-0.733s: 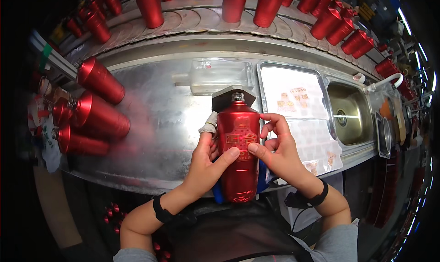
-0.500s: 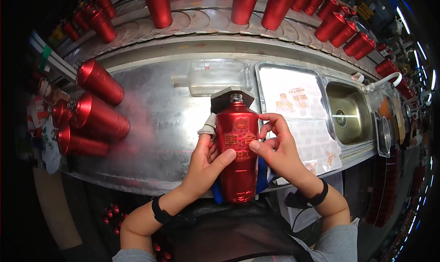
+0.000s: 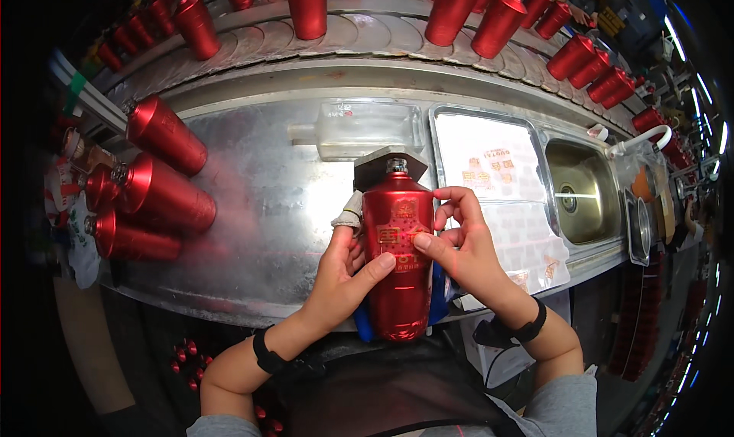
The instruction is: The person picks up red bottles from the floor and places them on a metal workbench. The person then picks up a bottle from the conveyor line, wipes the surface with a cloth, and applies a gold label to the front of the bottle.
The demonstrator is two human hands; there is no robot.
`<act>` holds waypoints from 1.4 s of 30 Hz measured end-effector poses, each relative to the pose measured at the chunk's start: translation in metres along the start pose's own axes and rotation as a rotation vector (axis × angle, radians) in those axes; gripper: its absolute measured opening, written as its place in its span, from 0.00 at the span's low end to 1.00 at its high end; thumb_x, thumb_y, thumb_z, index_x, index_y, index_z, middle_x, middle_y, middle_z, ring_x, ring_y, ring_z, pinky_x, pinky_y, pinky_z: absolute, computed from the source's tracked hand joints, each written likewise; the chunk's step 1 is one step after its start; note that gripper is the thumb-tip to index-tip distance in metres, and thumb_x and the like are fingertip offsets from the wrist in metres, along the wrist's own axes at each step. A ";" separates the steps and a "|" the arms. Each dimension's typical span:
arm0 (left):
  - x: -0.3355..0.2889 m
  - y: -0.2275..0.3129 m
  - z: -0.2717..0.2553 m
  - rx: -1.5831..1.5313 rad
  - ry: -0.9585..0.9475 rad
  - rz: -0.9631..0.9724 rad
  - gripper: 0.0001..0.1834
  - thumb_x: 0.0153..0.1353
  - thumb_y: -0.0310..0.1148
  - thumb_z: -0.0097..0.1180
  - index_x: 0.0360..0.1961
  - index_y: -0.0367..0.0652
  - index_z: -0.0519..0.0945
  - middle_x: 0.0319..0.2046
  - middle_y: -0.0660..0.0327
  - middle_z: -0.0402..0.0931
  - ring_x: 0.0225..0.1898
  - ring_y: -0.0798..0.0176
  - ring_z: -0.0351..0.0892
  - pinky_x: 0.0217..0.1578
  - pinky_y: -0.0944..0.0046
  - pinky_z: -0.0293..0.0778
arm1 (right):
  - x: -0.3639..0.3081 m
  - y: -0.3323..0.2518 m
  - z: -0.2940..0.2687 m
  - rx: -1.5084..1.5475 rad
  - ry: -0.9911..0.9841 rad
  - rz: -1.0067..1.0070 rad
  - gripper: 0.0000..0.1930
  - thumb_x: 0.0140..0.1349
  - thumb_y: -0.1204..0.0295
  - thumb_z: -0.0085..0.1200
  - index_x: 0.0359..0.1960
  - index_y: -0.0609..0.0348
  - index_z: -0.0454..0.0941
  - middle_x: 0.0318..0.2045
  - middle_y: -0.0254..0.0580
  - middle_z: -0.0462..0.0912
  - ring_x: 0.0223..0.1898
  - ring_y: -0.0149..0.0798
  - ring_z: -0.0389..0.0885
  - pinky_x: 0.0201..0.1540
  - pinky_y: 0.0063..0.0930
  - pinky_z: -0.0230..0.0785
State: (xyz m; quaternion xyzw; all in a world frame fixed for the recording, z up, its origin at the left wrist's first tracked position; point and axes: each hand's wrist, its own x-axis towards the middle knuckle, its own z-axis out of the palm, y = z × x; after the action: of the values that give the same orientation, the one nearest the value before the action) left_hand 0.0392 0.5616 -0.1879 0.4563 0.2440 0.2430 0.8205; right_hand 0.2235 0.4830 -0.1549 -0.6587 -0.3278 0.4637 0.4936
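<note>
A red metallic bottle (image 3: 397, 303) with a clear threaded neck lies tilted in front of me, its neck pointing away. Gold characters and a darker decal patch mark its front. My left hand (image 3: 336, 272) holds its left side, thumb laid on the lower edge of the lettering. A whitish cover (image 3: 350, 210) wraps one left fingertip. My right hand (image 3: 470, 250) grips the right side, its thumb pressed onto the lettering and partly covering it. Under the bottle, a dark angular block (image 3: 417, 165) shows behind the neck and blue material (image 3: 438, 299) shows beside the body.
Several red bottles (image 3: 168, 192) lie at the left of the metal worktop (image 3: 252, 207). A clear rectangular bottle (image 3: 371, 127) lies behind the block. To the right are a tray (image 3: 432, 123) with printed decal sheets (image 3: 489, 142), and a sink (image 3: 585, 200). Beyond, a conveyor (image 3: 367, 35) carries red bottles.
The conveyor's bottles have moved to the right. My right thumb now covers more of the right-hand character. Both hands keep their hold on the bottle.
</note>
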 end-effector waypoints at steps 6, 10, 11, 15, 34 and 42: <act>0.005 -0.003 -0.004 -0.041 0.009 -0.001 0.45 0.64 0.33 0.59 0.73 0.37 0.43 0.67 0.51 0.55 0.68 0.58 0.59 0.68 0.58 0.56 | 0.006 0.002 0.004 -0.033 0.012 -0.013 0.31 0.57 0.69 0.68 0.56 0.58 0.60 0.36 0.31 0.66 0.21 0.15 0.65 0.21 0.11 0.59; 0.006 -0.004 -0.004 -0.021 0.001 -0.001 0.44 0.65 0.33 0.59 0.73 0.37 0.44 0.68 0.51 0.55 0.68 0.58 0.59 0.68 0.58 0.56 | 0.006 0.002 0.005 -0.013 0.025 -0.016 0.31 0.57 0.69 0.67 0.56 0.58 0.60 0.36 0.32 0.66 0.21 0.15 0.64 0.21 0.11 0.59; 0.006 -0.005 -0.004 -0.015 -0.002 -0.011 0.44 0.65 0.33 0.59 0.73 0.37 0.44 0.68 0.51 0.55 0.69 0.58 0.58 0.68 0.57 0.55 | 0.006 0.002 0.003 -0.027 0.020 -0.013 0.31 0.57 0.69 0.68 0.56 0.57 0.60 0.36 0.31 0.66 0.21 0.15 0.64 0.21 0.11 0.59; 0.007 -0.006 -0.004 -0.007 -0.001 -0.011 0.45 0.64 0.34 0.59 0.73 0.37 0.44 0.68 0.51 0.54 0.69 0.57 0.58 0.68 0.57 0.55 | 0.008 0.004 0.000 -0.030 0.001 -0.006 0.31 0.56 0.69 0.68 0.56 0.56 0.60 0.36 0.31 0.66 0.21 0.15 0.64 0.22 0.12 0.59; 0.029 0.003 -0.024 -0.095 0.066 -0.144 0.41 0.68 0.36 0.55 0.72 0.32 0.46 0.61 0.52 0.66 0.58 0.65 0.70 0.60 0.65 0.66 | 0.021 0.008 0.018 0.119 0.006 0.015 0.25 0.62 0.74 0.61 0.56 0.56 0.60 0.34 0.30 0.67 0.24 0.15 0.68 0.26 0.10 0.62; 0.031 -0.003 -0.040 -0.061 0.067 -0.103 0.42 0.68 0.37 0.56 0.72 0.33 0.46 0.61 0.52 0.66 0.58 0.64 0.71 0.59 0.64 0.68 | 0.027 0.011 0.024 0.021 -0.009 0.017 0.29 0.59 0.72 0.65 0.56 0.56 0.60 0.33 0.29 0.66 0.24 0.15 0.67 0.24 0.10 0.63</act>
State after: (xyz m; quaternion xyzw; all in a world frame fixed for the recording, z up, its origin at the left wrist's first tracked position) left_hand 0.0380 0.6049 -0.2144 0.4095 0.2871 0.2229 0.8368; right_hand 0.2101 0.5119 -0.1745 -0.6543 -0.3194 0.4742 0.4949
